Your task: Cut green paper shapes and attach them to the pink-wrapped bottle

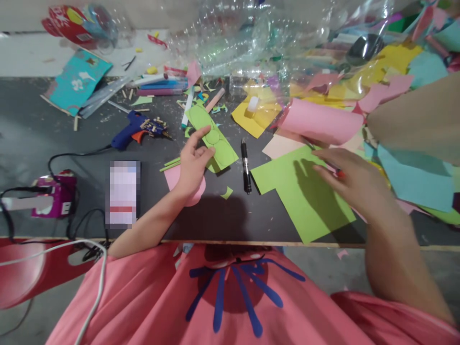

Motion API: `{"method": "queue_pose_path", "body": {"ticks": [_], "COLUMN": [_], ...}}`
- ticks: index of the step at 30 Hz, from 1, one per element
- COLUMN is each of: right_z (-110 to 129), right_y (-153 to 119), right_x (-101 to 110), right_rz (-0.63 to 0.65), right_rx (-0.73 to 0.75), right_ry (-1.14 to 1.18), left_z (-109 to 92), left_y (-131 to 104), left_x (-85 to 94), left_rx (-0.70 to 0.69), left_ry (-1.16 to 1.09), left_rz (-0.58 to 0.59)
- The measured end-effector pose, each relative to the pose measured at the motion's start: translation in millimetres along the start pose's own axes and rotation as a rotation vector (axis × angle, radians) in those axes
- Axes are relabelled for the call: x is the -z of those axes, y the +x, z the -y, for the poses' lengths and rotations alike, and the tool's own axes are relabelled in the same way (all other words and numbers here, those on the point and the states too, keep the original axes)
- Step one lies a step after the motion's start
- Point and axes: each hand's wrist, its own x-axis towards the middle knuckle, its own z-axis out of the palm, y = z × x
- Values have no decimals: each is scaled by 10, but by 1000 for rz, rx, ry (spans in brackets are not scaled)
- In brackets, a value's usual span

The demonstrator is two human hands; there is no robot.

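My left hand (197, 160) touches a green paper strip (224, 152) with drawn outlines, its thumb and index finger apart at the strip's lower left edge. Under that hand lies a pink paper piece (173, 176) beside thin green strips (170, 164). My right hand (347, 177) is over a large green sheet (302, 196), fingers curled around something with a red-orange part, perhaps scissors, mostly hidden and blurred. A black pen (246, 167) lies between the two green papers. Just beyond my right hand is a pink paper roll (321, 121).
A blue glue gun (125, 132), a phone (123, 194) and a purple box (55, 196) with cables are on the left. Clear plastic bottles (230, 38) and coloured paper scraps crowd the back. Blue paper (417, 177) lies at the right. The table's front edge (230, 243) is near my body.
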Motion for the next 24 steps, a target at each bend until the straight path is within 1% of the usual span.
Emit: {"method": "queue_pose_path", "body": {"ticks": [2,5,7,8,10,13,15,17,19,21,24], "right_z": [-201,-457,-547,-565,-566,-551,-562,-576,-572,-550,-522], "right_y": [-258,-586,-722,-756,-759,-637,-525,-432,-374,-359,-404], "right_x": [79,91,49,23,-20,-29,2,44,81,112,176], "right_rz": [-24,90,169,192,190,174,244,353,408,387,324], "right_rx": [-148,-295,-376,-386,-379,-373,-387,-396,-432,-486,-499], "right_ry": [-117,-220,-252,-269,-304,-347,-340,-272,-194,-158,-107], "left_z": [19,-2,-34,-51,-83,-116,-129,-135,-133,-121,-92], "left_y": [-2,-48,-85,-99,-117,-125,-128,-135,-142,-144,-126], "left_x": [-1,-32,-60,-72,-92,-105,-107,-108,-110,-115,-123], "left_rx": [29,41,35,37,48,67,91,118,140,166,235], "left_ry": [-1,10,9,5,-12,-51,-73,-89,-109,-136,-219], "left_rz": [35,84,102,110,123,123,121,124,129,143,182]}}
